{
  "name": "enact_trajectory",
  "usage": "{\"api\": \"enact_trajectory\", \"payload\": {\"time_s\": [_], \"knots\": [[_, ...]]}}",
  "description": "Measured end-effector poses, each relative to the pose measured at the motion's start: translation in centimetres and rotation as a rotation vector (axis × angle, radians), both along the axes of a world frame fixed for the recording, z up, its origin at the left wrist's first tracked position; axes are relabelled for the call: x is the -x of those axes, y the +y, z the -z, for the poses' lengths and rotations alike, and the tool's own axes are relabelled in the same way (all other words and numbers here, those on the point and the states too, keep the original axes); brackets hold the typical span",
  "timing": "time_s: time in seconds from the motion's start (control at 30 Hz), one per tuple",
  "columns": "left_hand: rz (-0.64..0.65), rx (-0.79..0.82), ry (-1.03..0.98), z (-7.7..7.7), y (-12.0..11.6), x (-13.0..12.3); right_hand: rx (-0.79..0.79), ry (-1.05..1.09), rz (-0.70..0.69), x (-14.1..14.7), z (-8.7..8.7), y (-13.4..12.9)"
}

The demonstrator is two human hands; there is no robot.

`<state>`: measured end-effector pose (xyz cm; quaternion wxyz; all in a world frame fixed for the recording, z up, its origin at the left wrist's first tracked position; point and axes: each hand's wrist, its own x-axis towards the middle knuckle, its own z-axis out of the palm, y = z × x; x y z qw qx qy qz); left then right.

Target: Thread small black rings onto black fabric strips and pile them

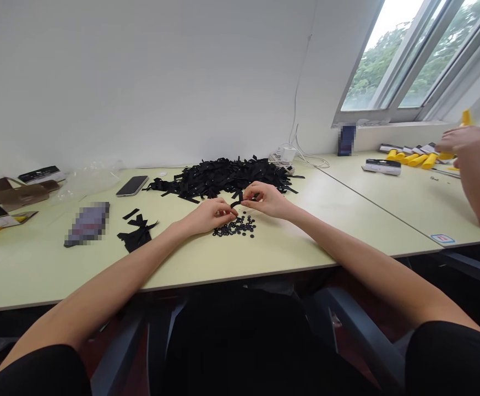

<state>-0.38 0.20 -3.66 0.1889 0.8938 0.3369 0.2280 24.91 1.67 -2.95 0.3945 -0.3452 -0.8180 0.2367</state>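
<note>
My right hand [268,200] pinches a short black fabric strip [235,203], one end of which sticks out to the left of the fingers. Close by, my left hand [209,215] is closed, its fingertips low over the left side of a spread of small black rings [240,227]. Whatever lies between those fingertips is too small to make out. Behind both hands stretches a big heap of black strips [227,175]. Left of my left forearm lies a smaller bunch of black strips [137,237].
A phone [132,186] lies left of the heap; brown cardboard [15,192] and clear plastic [85,179] are farther left. White cables and a plug [288,154] sit by the wall. At right, a co-worker's hand [467,140] is near yellow items [415,159] on the adjoining table.
</note>
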Motion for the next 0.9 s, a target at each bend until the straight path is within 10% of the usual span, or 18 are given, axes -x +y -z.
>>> {"api": "enact_trajectory", "payload": {"time_s": [0.67,0.9], "knots": [[-0.194,0.310,-0.461,0.6,0.0,-1.4,0.124,-0.107,-0.129,0.7,0.5,-0.9],[-0.275,0.179,-0.597,-0.1,-0.6,-1.9,0.067,-0.197,-0.201,0.8,0.5,-1.2]]}}
